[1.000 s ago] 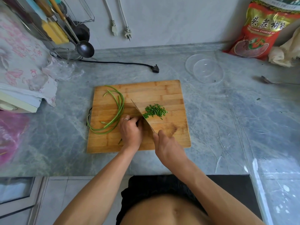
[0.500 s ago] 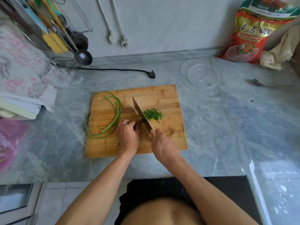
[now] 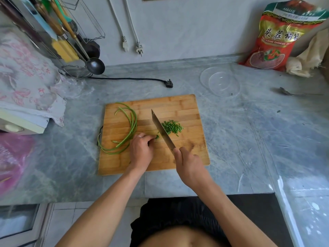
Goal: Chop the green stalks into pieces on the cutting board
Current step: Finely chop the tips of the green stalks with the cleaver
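Right now I see one wooden cutting board [image 3: 179,106] at the middle of the frame on the grey counter [image 3: 240,136], with my left hand [image 3: 141,151] curling its fingers [image 3: 148,139] down on the cut end of the green stalks [image 3: 132,122], whose few long strands loop toward the board's left edge. My right hand [image 3: 189,165] grips the handle of one knife [image 3: 162,131], its blade angled between the stalks and one small heap of chopped pieces [image 3: 172,127]. Toward the upper right I count one clear bowl [image 3: 219,82], one spoon [image 3: 292,92] and one red bag [image 3: 279,36].
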Available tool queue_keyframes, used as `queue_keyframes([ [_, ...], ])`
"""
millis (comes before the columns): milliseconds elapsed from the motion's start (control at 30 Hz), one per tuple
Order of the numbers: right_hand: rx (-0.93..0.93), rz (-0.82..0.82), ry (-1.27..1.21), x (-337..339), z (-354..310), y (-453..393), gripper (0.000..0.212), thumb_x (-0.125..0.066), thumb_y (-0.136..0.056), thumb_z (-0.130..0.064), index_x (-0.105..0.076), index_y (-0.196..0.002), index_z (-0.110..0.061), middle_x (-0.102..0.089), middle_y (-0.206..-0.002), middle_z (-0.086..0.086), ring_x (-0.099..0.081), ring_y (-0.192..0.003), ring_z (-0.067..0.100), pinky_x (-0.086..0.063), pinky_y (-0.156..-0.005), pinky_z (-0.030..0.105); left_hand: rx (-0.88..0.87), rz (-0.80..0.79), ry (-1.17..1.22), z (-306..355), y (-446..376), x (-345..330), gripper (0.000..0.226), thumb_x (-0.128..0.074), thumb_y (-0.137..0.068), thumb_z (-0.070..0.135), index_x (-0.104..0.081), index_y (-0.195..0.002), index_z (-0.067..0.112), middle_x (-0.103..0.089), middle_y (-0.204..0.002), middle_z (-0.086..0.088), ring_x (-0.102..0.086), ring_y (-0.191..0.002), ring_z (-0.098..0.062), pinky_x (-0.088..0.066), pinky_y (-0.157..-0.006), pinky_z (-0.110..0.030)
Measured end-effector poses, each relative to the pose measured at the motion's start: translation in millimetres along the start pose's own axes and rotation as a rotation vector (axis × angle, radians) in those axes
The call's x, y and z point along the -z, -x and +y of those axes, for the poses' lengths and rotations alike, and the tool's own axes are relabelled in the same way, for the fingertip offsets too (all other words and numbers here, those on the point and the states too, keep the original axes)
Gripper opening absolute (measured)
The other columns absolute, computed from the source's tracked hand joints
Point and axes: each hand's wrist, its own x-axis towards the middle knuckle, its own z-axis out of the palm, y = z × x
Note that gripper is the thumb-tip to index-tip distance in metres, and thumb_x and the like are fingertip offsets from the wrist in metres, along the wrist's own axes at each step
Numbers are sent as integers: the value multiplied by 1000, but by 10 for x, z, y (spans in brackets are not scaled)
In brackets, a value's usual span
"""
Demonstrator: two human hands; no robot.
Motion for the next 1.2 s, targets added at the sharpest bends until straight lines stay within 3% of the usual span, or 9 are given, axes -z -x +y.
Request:
queue_keyframes([
  [100, 16, -23, 54, -55, -30, 99, 40, -32, -103, -41, -30, -66, -26, -39, -54, 0, -30, -44, 17, -19, -43, 27, 18, -6, -8, 8, -17, 50, 13, -71, -82, 11, -79, -91, 15, -73, -86, -5, -64, -81, -27, -52, -69, -43],
  [267, -38, -44, 64, -111, -124, 218, 40, -29, -102, -45, -33, -68, -24, -48, -60, 7, -39, -51, 24, -26, -45, 32, 20, -30, 15, -53, -3, 66, 20, -61, -86, 26, -80, -92, 20, -71, -86, -6, -61, -77, -27, -49, -65, -39],
  [333, -75, -76, 129, -117, -187, 250, 39, -22, -99, -51, -40, -77, -24, -52, -69, 3, -45, -57, 21, -31, -51, 28, 40, -43, 40, -91, -13, 70, 19, -63, -86, 23, -80, -92, 21, -71, -85, -7, -62, -76, -27, -50, -65, -38],
  [400, -146, -125, 180, -94, -256, 267, 40, -20, -99, -51, -47, -95, -23, -57, -82, 4, -54, -72, 25, -40, -63, 33, 54, -46, 72, -63, -11, 107, 14, -68, -84, 16, -80, -90, 21, -71, -82, -6, -63, -73, -27, -49, -64, -37],
  [467, -166, -123, 224, -75, -306, 267, 39, -21, -100, -50, -47, -101, -21, -57, -86, 5, -57, -79, 28, -46, -70, 37, 69, -29, 102, 0, -31, 143, 14, -72, -81, 9, -81, -87, 18, -73, -79, -5, -64, -69, -24, -49, -61, -35],
  [667, -171, -55, 179, -167, -368, 357, 40, -23, -100, -49, -41, -81, -20, -52, -67, 10, -48, -55, 29, -40, -50, 37, 97, -45, 47, -31, -23, 136, 15, -68, -81, 10, -80, -84, 19, -74, -80, -3, -64, -74, -26, -50, -67, -39],
  [933, -117, -14, 327, -230, -426, 430, 36, -25, -104, -42, -46, -96, -15, -44, -62, 3, -53, -58, 36, -50, -53, 46, 77, -62, -70, -67, 20, 160, 13, -69, -84, 16, -79, -91, 20, -71, -90, -8, -59, -81, -32, -41, -70, -36],
  [1100, -96, 27, 387, -265, -360, 396, 38, -23, -103, -45, -46, -101, -14, -48, -59, 5, -44, -49, 31, -41, -45, 35, 55, -75, -113, -50, 16, 165, 18, -66, -83, 9, -79, -92, 19, -70, -92, -9, -55, -84, -32, -40, -72, -37],
  [1200, -85, 15, 395, -317, -364, 330, 38, -21, -103, -46, -43, -99, -15, -52, -63, 7, -44, -50, 32, -44, -47, 37, 51, -91, -138, -42, 15, 175, 16, -65, -83, 9, -78, -91, 13, -68, -92, -15, -55, -86, -37, -41, -73, -41],
])
